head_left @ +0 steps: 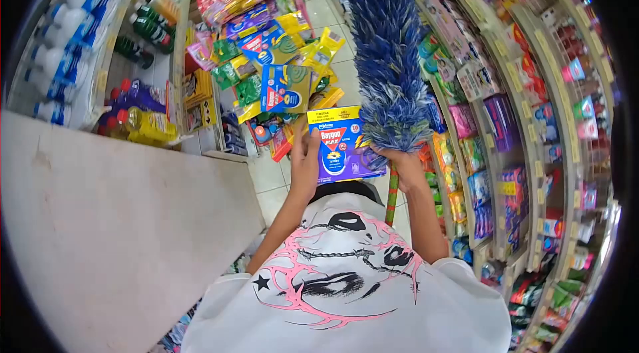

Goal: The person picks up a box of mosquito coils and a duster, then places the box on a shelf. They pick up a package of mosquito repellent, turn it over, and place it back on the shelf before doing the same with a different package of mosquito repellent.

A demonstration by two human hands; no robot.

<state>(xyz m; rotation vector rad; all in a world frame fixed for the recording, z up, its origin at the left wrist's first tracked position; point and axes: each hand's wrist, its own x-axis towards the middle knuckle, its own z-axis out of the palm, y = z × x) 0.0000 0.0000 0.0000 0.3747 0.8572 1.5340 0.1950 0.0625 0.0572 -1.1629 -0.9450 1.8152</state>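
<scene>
- One person is in view, seen from above, in a white shirt with a pink and black print.
- Left hand (305, 165): one hand, raised in front of the body. Its grip is pinched on the left edge of one Baygon box (339, 143), thumb on the front face.
- Right hand (406, 168): one hand, level with the left. Its grip is wrapped tight around the stick of one feather duster (387, 47); it also touches the right edge of the box.
- Baygon box: one item, blue and yellow with a red label, held upright between the two hands, just above the person's chest and over the aisle floor (266, 176).
- Feather duster: one item, blue and white, standing upright from the right hand. One striped stick (392, 194) runs down below the fist.
- Trolley (276, 53): one, directly ahead of the hands, heaped with packets in yellow, blue, green and pink; the exact number cannot be told.
- Left shelf (100, 40): one unit, carrying rows of white bottles, green bottles and several yellow bottles; exact count not readable.
- Right shelf (526, 120): one curved run of several tiers, filled with small packets.
- One pale flat panel (120, 233) fills the lower left of the view.
</scene>
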